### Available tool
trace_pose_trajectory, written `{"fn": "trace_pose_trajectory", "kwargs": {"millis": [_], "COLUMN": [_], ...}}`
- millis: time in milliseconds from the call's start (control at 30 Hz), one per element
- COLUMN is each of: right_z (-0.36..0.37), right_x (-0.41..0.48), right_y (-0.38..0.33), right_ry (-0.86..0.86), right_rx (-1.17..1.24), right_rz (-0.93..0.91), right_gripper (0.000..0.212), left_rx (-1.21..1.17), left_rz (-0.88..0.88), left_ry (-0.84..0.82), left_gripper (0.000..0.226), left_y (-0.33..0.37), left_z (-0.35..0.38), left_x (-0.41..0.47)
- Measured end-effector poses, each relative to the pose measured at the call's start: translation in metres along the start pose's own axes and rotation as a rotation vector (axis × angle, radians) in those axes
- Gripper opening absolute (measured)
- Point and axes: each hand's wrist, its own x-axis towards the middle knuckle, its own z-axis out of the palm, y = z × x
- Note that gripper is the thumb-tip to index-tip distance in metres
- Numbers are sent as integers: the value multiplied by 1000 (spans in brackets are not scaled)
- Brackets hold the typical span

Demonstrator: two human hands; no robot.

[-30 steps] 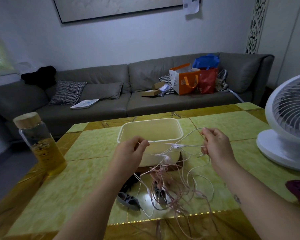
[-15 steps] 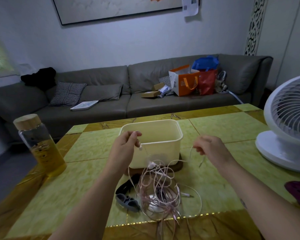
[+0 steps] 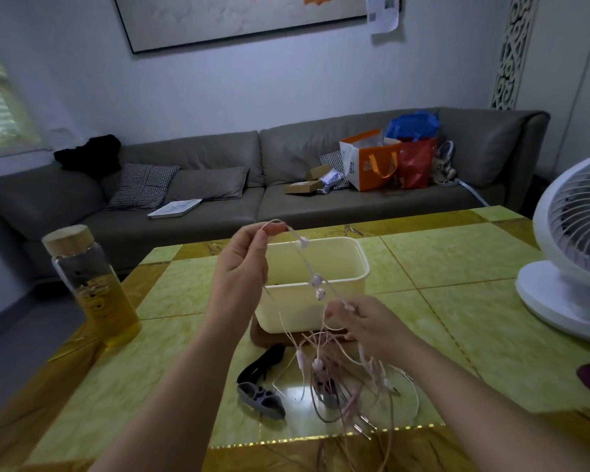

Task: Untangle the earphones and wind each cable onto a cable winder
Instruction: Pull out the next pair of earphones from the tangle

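Pinching a pale earphone cable point(image 3: 315, 280) between thumb and forefinger of the left hand point(image 3: 242, 270), raised in front of a cream plastic tub point(image 3: 358, 281). Running from this pinch down and rightward, with small earbuds along it, into the right hand point(image 3: 372, 323). Closed on the same cable lower down with curled fingers of the right hand, blurred, so exact hold hard to tell. Hanging below the right hand onto the tabletop point(image 3: 474, 318): the tangled earphones point(image 3: 338, 379). Below the left hand, just left of the tangle, lying flat: a grey cable winder point(image 3: 260, 399) and a black cable winder point(image 3: 264, 361). Far left of the left hand, a glass bottle point(image 3: 92, 294) with yellow liquid; far right of the right hand, a white fan point(image 3: 566, 287).
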Motion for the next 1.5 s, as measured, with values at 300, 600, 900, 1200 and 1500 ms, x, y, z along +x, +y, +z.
{"fn": "trace_pose_trajectory", "kwargs": {"millis": [300,600,900,1200,1500], "right_z": [-24,-48,-45,-34,-46], "right_x": [-7,-5,-12,-15,-17], "right_y": [-19,-16,-2,-6,8], "right_ry": [32,94,111,-145,40], "right_rx": [245,673,397,73,-39], "right_rz": [12,39,119,108,146], "right_gripper": [30,34,24,28,31], "left_rx": [107,5,143,-164,-433], "left_rz": [-311,-352,-223,-351,-351], "left_ry": [-125,107,-26,-234,-78], "left_gripper": [21,28,21,20,31], "left_y": [-29,-43,-33,-14,-16], "left_z": [-1,6,7,21,12], "left_x": [-11,-3,-9,-15,-6]}}
